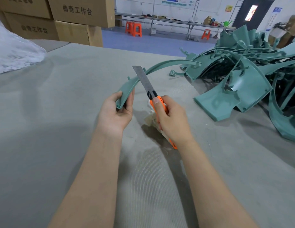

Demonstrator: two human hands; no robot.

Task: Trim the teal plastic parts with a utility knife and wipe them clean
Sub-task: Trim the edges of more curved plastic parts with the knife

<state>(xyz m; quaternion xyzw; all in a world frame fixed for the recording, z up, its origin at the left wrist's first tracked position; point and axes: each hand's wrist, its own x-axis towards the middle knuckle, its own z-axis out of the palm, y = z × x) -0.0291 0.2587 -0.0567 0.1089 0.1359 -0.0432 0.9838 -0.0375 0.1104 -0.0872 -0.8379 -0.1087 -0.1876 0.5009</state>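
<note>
The left hand (118, 112) grips the near end of a long curved teal strip (157, 66), thumb on one side and fingers curled round the other, holding it up above the grey table (44, 129) so that it arches away to the right toward a heap of teal parts (252, 76). The right hand (172, 120) is wrapped round the orange handle of a utility knife (147, 84), thumb laid along the top of the handle. The long steel blade is pushed out and points up and away, crossing the strip a little beyond the left hand; whether the edge touches the plastic cannot be told. A pale crumpled rag (151, 118) lies on the table under the right hand. Cardboard boxes (77, 15) stand stacked at the far left, beside a clear plastic bag (13, 51), and orange stools (134, 28) stand on the blue floor behind.
</note>
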